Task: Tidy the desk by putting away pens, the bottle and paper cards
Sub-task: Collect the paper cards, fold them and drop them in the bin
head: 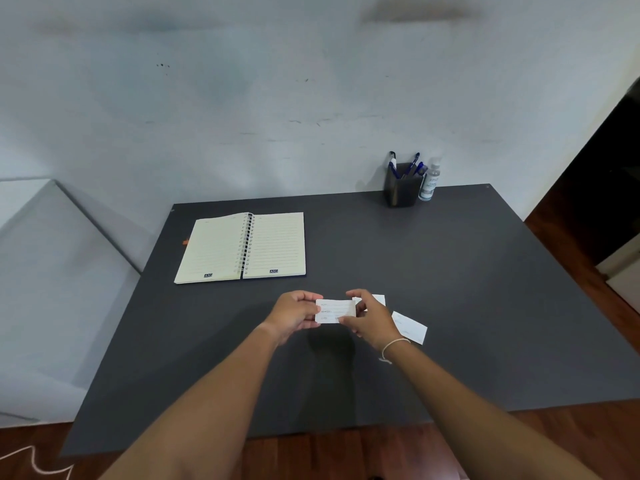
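The left hand [294,315] and the right hand [372,318] both grip one white paper card [335,311] above the dark desk [467,289], each with its thumb and fingers closed on one short end of the card. A second card [379,300] is partly hidden behind the right hand, and a third card [410,326] lies flat on the desk just beside the right wrist. The pens [412,164] stand in the dark holder [401,188] at the far edge, the clear bottle [429,181] touches or nearly touches the holder's right side, and an open spiral notebook [242,247] lies to the left.
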`<action>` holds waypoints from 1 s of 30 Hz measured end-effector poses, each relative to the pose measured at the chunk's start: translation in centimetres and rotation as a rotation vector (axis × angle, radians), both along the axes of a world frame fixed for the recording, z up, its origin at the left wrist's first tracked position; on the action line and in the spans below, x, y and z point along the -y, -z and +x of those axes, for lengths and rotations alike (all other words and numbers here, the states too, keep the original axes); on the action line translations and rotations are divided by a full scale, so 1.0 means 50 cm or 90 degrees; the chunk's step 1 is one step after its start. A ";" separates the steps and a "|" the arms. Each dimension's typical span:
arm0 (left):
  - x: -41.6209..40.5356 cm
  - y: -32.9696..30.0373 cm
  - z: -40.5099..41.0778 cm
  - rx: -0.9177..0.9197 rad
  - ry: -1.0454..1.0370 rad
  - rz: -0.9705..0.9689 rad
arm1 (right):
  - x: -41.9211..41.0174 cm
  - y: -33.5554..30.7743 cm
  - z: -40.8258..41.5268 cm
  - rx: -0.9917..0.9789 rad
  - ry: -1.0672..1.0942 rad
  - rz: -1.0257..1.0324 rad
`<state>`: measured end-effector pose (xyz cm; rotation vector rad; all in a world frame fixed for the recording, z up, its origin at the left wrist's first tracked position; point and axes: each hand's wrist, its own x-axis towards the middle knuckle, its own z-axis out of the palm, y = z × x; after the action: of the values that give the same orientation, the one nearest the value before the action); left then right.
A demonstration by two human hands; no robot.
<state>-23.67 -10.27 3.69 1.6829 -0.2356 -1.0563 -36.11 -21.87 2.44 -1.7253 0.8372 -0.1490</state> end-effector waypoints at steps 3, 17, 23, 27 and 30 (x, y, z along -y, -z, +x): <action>0.000 0.007 0.002 0.010 -0.011 0.003 | 0.014 0.008 -0.016 0.006 0.060 -0.059; 0.028 0.038 -0.026 -0.017 0.010 0.008 | 0.116 0.092 -0.167 -0.347 0.089 -0.387; 0.040 0.039 -0.032 -0.031 0.017 0.012 | 0.119 0.099 -0.169 -0.319 0.100 -0.401; 0.041 0.039 -0.032 -0.036 0.021 0.013 | 0.112 0.110 -0.172 -0.288 0.117 -0.411; 0.041 0.039 -0.032 -0.037 0.022 0.014 | 0.117 0.111 -0.174 -0.271 0.134 -0.382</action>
<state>-25.27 -12.31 1.76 1.6702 -0.2157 -1.1356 -44.79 -27.70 -3.11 -2.2694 1.3907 -0.1902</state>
